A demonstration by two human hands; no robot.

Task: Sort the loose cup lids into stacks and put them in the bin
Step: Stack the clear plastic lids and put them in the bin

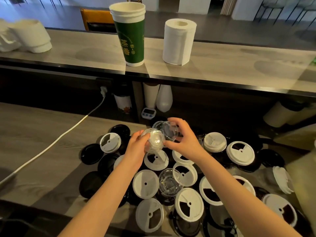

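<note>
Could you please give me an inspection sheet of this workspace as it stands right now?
Surface: wood-grain counter, with a raised shelf behind it.
Job's things: white lids and black lids lie mixed and overlapping in a loose pile, with a loose clear lid among them; no bin can be identified.
Clutter: green cup stack, paper roll and white moulded items on the shelf; timer and white bottle beneath it.
Grippers: left hand grips a first clear lid; right hand holds a second clear lid close by, above the pile.
Cables: white cable runs from a plug across the counter, left of the pile.
Surroundings: orange chair back behind the shelf.
</note>
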